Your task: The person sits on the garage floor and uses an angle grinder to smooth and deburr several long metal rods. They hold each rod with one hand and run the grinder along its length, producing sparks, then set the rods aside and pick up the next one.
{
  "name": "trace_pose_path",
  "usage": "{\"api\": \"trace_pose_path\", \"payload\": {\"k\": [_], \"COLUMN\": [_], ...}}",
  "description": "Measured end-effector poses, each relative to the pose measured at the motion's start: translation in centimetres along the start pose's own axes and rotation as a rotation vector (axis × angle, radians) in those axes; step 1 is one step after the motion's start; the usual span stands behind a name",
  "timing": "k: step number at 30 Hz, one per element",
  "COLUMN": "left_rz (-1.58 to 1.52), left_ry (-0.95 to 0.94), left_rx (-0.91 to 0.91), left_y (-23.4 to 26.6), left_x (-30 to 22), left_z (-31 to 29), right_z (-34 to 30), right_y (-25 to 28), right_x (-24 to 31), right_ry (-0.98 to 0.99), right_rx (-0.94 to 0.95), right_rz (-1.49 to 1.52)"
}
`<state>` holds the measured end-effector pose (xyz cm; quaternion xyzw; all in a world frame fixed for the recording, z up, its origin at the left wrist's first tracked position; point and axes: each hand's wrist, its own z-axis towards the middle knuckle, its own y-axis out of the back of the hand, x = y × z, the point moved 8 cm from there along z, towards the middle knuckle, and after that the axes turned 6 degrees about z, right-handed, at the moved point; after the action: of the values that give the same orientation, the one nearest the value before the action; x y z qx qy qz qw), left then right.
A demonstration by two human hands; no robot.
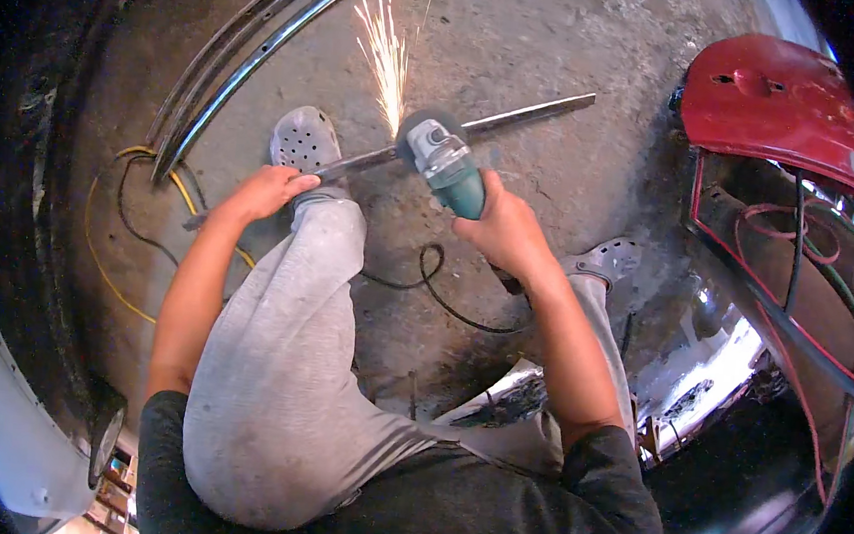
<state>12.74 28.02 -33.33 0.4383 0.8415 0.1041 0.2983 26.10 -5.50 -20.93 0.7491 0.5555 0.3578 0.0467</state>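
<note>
Dark shirt (488, 513) and grey trousers (278, 376) come closest, the person bent over a metal bar (534, 113) that slants across in front of the legs, its near end by the left shoe (307, 137). From where I stand, the step in hand looks like grinding or cutting that bar: sparks (390, 63) fly up and away from where the green grinder (444, 158) meets its middle. Next, I'd judge, the move calls for firm control of the tool and a bar kept from twisting. The right hand (503, 231) is wrapped round the grinder's body. The left hand (270, 192) is closed on the bar's near end, thumb along the top; its fingertips underneath I cannot make out.
</note>
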Motion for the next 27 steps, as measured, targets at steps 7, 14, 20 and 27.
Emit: {"api": "trace_pose_path", "payload": {"k": [7, 14, 20, 27], "left_rz": [0.051, 0.099, 0.109, 0.177], "left_ry": [0.007, 0.021, 0.029, 0.085], "left_rx": [-0.029, -0.017, 0.000, -0.026], "left_y": [0.4, 0.9, 1.1, 1.0], "left_x": [-0.3, -0.7, -1.1, -1.0], "left_z": [-0.2, -0.5, -0.6, -1.0], "right_z": [0.3, 4.0, 7.1, 6.6], "right_y": [3.7, 11.8, 18.3, 17.7], "right_x": [-4.3, -14.1, -20.2, -19.4], "right_ry": [-0.122, -0.138, -0.151, -0.137], "right_rx": [-0.084, -0.262, -0.414, -0.369], "right_rz": [-0.021, 0.103, 0.079, 0.031]}}
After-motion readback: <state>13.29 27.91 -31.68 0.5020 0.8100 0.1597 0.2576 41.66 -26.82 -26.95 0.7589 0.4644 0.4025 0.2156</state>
